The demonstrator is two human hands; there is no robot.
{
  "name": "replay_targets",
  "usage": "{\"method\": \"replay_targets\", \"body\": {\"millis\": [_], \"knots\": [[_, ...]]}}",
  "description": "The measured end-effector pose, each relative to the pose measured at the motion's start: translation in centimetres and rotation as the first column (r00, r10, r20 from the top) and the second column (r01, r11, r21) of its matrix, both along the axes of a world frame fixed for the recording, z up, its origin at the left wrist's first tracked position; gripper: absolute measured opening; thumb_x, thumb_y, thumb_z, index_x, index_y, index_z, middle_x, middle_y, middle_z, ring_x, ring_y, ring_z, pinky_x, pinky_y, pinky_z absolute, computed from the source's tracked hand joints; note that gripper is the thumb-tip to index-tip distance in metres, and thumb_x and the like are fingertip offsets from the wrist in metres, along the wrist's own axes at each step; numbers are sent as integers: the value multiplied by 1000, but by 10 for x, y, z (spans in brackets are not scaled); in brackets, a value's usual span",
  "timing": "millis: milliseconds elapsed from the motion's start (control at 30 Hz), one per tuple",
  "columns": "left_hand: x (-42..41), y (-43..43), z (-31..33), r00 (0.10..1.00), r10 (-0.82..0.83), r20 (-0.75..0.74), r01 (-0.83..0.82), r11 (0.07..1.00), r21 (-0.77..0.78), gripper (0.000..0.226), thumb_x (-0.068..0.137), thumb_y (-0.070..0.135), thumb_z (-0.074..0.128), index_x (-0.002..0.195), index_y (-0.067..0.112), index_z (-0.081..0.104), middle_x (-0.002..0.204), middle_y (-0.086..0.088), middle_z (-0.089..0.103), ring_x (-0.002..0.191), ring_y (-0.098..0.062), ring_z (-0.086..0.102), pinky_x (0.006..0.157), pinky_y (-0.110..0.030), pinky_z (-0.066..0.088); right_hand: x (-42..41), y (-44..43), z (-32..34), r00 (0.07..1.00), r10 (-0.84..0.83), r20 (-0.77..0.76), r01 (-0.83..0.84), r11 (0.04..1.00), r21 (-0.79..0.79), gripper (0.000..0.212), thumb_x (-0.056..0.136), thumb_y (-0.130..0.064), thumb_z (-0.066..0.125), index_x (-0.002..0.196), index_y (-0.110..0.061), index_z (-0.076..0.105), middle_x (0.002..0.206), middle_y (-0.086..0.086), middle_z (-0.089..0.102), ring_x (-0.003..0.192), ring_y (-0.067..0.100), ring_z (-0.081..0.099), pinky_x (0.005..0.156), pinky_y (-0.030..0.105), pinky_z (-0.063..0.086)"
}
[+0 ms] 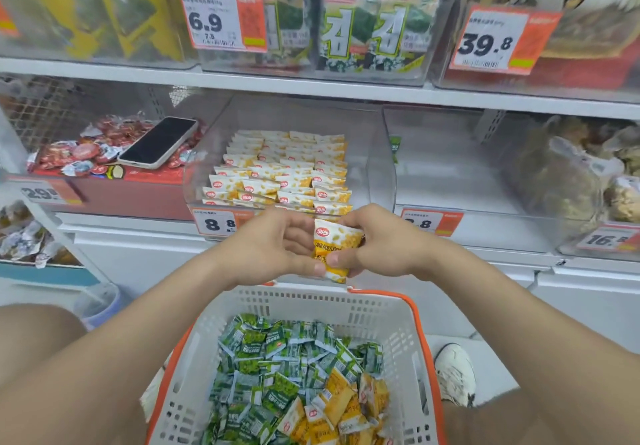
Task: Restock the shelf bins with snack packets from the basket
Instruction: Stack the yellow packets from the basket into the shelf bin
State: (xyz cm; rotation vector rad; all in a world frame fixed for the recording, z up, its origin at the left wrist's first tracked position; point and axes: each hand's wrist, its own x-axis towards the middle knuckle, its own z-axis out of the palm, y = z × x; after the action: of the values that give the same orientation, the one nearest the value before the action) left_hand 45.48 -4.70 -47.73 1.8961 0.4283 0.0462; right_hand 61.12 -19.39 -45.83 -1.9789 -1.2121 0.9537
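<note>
**As Both Hands Pinch One Yellow Packet, the Basket Sits Below**

Where the view is nearest, a white basket (311, 306) with an orange rim stands between the person's bare legs, a white shoe (455, 373) on the floor beside it. It holds a heap of green packets (270, 351) and, towards its right, a smaller cluster of loose yellow packets (343, 406).

Above the basket's far rim, the left hand (273, 247) and the right hand (384, 247) meet around a single yellow packet (334, 240). Each hand pinches it, thumbs on the lower front, curled fingers behind. The packet is upright, in the air just before the shelf edge, not yet in any bin.

Just beyond it sits a clear bin (204, 167) with tidy rows of matching stacked packets (287, 170); a price tag (216, 224) reading 8.8 hangs at its front. To the left, a dark phone (159, 143) lies screen-up on a pile of red snacks (86, 151). To the right stands another clear bin (433, 167).

On the shelf above, seaweed packs (363, 28) stand upright in clear bins, with tags reading 6.9 (221, 18) and 39.8 (502, 40).
</note>
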Motion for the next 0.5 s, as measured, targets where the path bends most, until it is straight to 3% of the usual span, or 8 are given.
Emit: {"method": "replay_targets", "body": {"millis": [133, 233, 333, 400, 500], "knots": [[6, 6, 0, 990, 117, 80, -122, 991, 54, 44, 71, 7, 95, 104, 13, 67, 90, -9, 78, 86, -21, 78, 87, -38, 62, 5, 3, 0, 1000, -29, 10, 28, 995, 91, 21, 88, -21, 80, 106, -15, 72, 91, 10, 76, 81, 27, 75, 77, 47, 64], [9, 9, 9, 961, 183, 206, -205, 975, 89, 43, 71, 8, 95, 105, 13, 70, 91, -10, 79, 85, -19, 78, 85, -36, 63, 11, 9, 4, 988, -83, 131, 55, 977, 208, 31, 80, -40, 77, 105, -22, 71, 86, 4, 76, 78, 26, 73, 75, 53, 61], [16, 15, 19, 911, 221, 347, -310, 924, 225, 31, 78, 13, 91, 103, 20, 73, 88, 4, 79, 82, -12, 76, 79, -28, 61, 18, 15, 11, 922, -283, 264, 165, 904, 395, 29, 81, -35, 78, 107, -28, 67, 88, -6, 73, 79, 20, 69, 78, 47, 59], [21, 25, 20, 906, 224, 359, -359, 856, 371, 22, 87, 12, 81, 103, 25, 73, 90, 10, 76, 80, -7, 73, 77, -28, 59, 23, 18, 15, 840, -378, 391, 169, 865, 472, 30, 86, -27, 77, 111, -32, 61, 92, -14, 67, 85, 20, 64, 80, 40, 55], [31, 40, 14, 941, 194, 276, -323, 753, 573, 20, 93, 13, 68, 102, 30, 71, 93, 17, 72, 76, -4, 68, 78, -29, 57, 26, 25, 14, 803, -290, 520, 122, 935, 333, 30, 90, -21, 73, 115, -34, 60, 88, -13, 58, 96, 28, 58, 83, 36, 49]]}}
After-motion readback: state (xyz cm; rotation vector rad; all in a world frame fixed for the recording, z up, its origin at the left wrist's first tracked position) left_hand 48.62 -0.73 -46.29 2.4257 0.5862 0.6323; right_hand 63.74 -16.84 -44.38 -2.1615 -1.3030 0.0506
